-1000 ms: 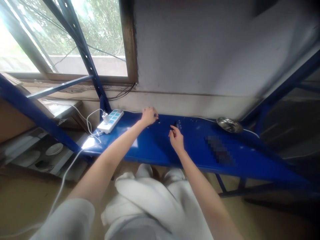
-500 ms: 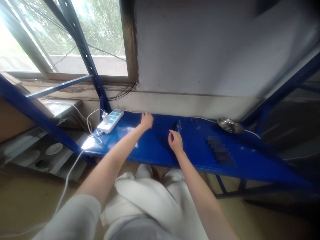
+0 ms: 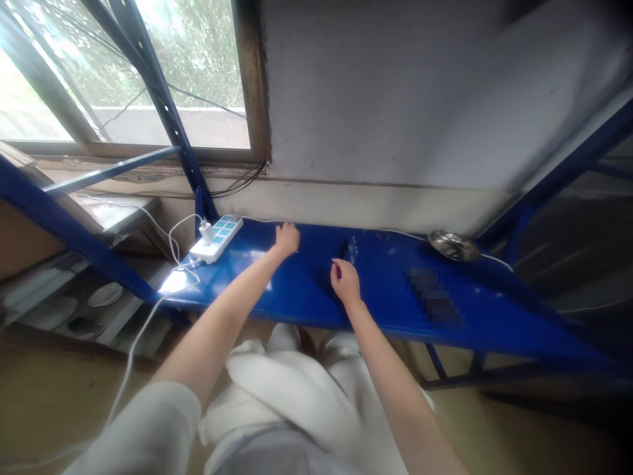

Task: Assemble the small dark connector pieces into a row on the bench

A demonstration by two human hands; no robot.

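My left hand (image 3: 287, 239) rests near the back edge of the blue tabletop (image 3: 306, 297). Its fingers are bent downward and slightly apart, and I see nothing held in it. Closer to the front, my right hand (image 3: 345, 282) is closed in a pinch just above the surface. Whatever its fingertips hold, if anything, is too small to make out. Just beyond that hand lie a small dark object (image 3: 345, 249) and a cluster of small clear pieces (image 3: 353, 249). Several tiny bits (image 3: 382, 237) are scattered farther back.
A white power strip (image 3: 217, 239) with a plugged-in charger stands at the left end; its cable trails to the floor. A shiny metal bowl (image 3: 452, 245) sits at the back right. A blurred-out dark object (image 3: 432, 297) lies at right. Blue posts (image 3: 171, 112) frame the table.
The whole view has shifted slightly. Both hands keep nearly the same place over the table, with only small changes in the fingers.
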